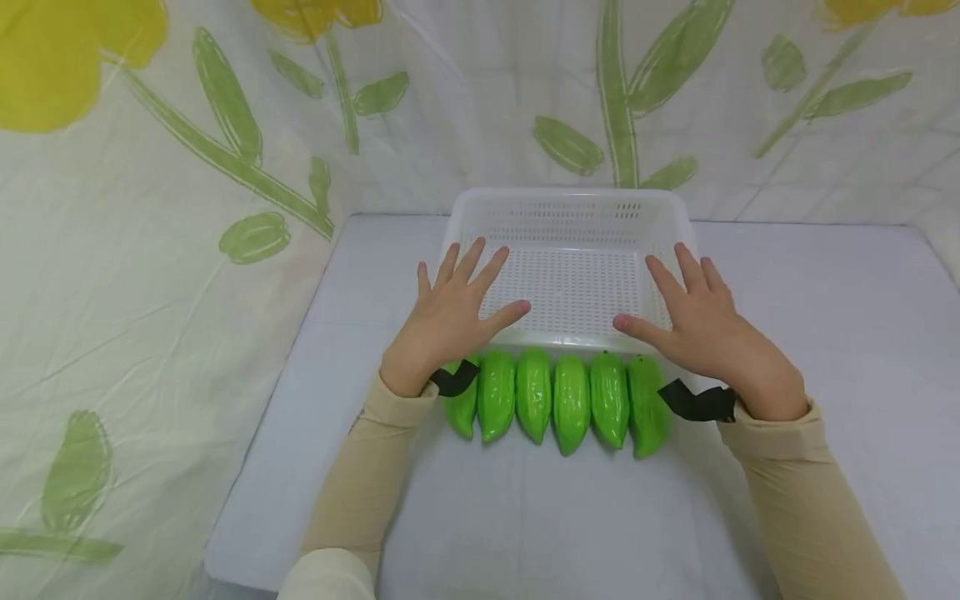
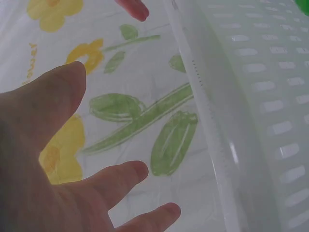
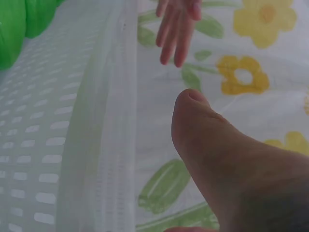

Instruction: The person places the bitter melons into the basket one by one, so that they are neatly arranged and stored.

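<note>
A white perforated plastic basket [image 1: 570,340] sits at the back of the table. Just in front of it lies a side-by-side row of several glossy green, plump, tapered pieces [image 1: 534,396] that look like artificial vegetables or fruit; their exact kind is unclear. My left hand [image 1: 447,318] is held over the basket's left side, fingers spread and holding nothing. Over the right side, my right hand [image 1: 699,327] is likewise spread and holds nothing. My left forearm partly covers the leftmost green piece. Both wrist views show the basket's side wall close to the hands.
The table [image 1: 570,525] has a pale cloth cover. Behind it and to the left hangs a white curtain [image 1: 465,108] printed with yellow flowers and green leaves. A black strap [image 1: 701,402] sits at the right wrist, another black strap [image 1: 456,379] at the left.
</note>
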Tool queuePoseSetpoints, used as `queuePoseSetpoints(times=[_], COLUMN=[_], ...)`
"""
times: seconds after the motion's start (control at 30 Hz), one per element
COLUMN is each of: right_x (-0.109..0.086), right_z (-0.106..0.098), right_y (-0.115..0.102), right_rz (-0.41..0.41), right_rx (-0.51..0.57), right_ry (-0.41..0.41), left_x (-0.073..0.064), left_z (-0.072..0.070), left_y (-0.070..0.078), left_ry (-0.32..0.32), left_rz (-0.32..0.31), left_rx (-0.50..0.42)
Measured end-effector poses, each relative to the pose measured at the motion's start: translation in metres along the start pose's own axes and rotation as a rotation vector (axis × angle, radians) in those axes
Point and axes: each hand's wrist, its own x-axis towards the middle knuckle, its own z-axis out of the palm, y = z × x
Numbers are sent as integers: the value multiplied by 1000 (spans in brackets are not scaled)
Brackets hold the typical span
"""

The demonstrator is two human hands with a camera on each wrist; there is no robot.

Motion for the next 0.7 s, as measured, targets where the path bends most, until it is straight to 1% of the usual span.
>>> queuePoseSetpoints(times=[0.13,0.47,0.7], right_x=[1,5,9], right_z=[0,2,5], right_y=[2,6,12], right_rz=[10,39,49], right_rx=[5,17,-5], right_ry=[-15,-41,-51], left_x=[0,-2,-2], left_z=[-1,-2,-3], left_y=[0,-1,-2], left_ry=[-12,-10,-7], left_rz=[-2,0,-2], left_rx=[-14,-28,-25])
